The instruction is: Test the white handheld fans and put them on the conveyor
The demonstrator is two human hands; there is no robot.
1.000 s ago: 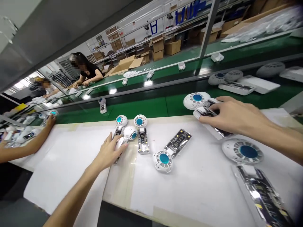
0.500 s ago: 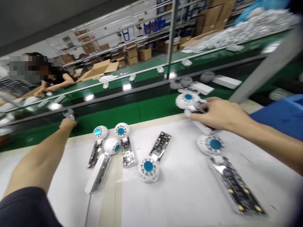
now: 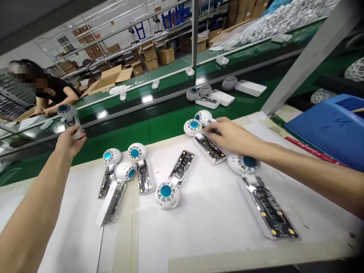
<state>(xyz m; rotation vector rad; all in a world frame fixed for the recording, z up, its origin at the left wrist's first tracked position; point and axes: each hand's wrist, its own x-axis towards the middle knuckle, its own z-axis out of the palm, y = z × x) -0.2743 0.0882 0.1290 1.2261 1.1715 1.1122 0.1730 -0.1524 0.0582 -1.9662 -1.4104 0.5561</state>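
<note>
In my left hand [image 3: 72, 139] is a small device with a round grey head [image 3: 66, 110] and a flat handle, held upright over the green conveyor belt. My right hand [image 3: 220, 132] is closed at the table's far edge, its fingers on a round-headed device [image 3: 204, 115] whose handle is mostly hidden. Just under those fingers lies a similar device [image 3: 210, 148] with a blue disc and a clear-covered circuit board. A larger-looking one [image 3: 269, 208] rests below my right forearm. Between my hands are several more, among them a device [image 3: 167, 195] with its head toward me and one [image 3: 112, 203] on its side.
Several grey-headed devices [image 3: 220, 96] sit on the green belt [image 3: 167, 127] beyond the table. A slanted metal post [image 3: 301, 60] and a blue bin [image 3: 327, 125] stand at right. Across the belt, a person [image 3: 58, 89] works near open cardboard boxes [image 3: 109, 79].
My left hand has risen with its device, now more fully visible. On the right, one device now lies flat on the table beneath my fingers. The view has shifted slightly.
</note>
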